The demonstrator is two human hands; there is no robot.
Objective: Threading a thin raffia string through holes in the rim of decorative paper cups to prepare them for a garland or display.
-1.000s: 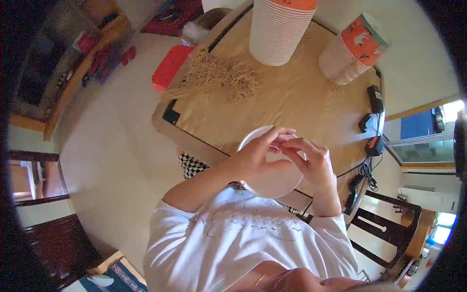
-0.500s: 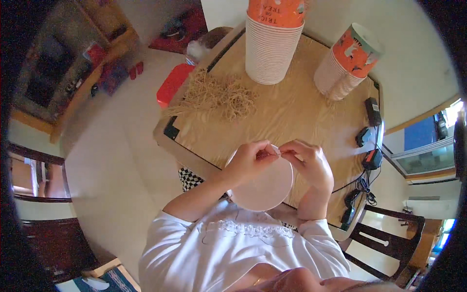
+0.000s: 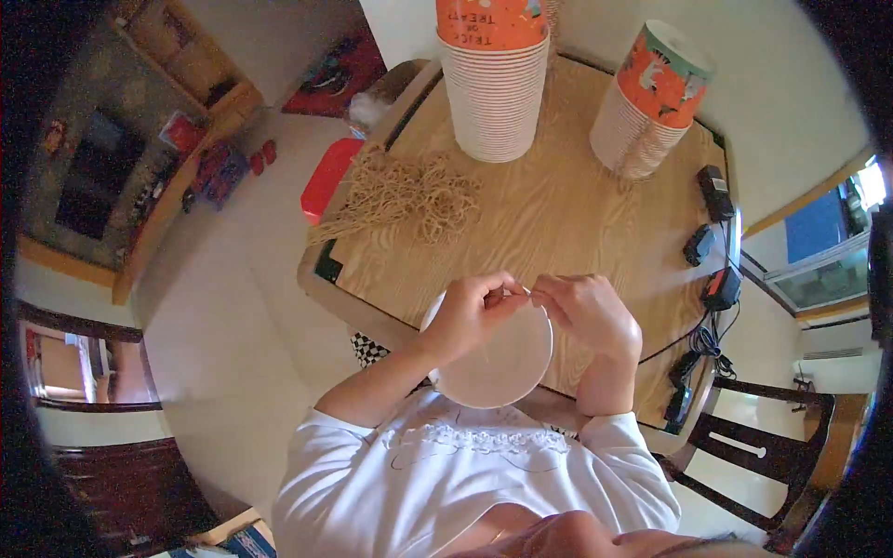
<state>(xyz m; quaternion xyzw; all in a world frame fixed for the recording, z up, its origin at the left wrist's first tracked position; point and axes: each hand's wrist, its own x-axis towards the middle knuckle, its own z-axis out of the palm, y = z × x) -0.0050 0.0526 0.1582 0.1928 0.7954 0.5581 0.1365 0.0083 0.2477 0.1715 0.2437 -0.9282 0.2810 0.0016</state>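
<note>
A white paper bucket (image 3: 493, 367) sits close against me at the table's near edge, its round mouth facing up. My left hand (image 3: 479, 312) reaches over its left side, thumb and fingers pinched together at the far rim. Opposite it, my right hand (image 3: 586, 316) pinches at the same spot, fingertips almost touching the left ones. A thin, small piece seems to run between the fingertips, too fine to name. On the table beyond lies a loose tangle of tan twine (image 3: 433, 197).
Nested paper buckets form a tall stack (image 3: 498, 102) at the back and a shorter stack (image 3: 642, 121) right of it, with tan strands on its side. Black adapters and cables (image 3: 712, 288) line the right edge. A red stool (image 3: 330, 177) and a dark chair (image 3: 753, 446) flank the table.
My view has shifted slightly. Both hands stay at the bucket's rim; the right fingers are now drawn closer together over the pinch.
</note>
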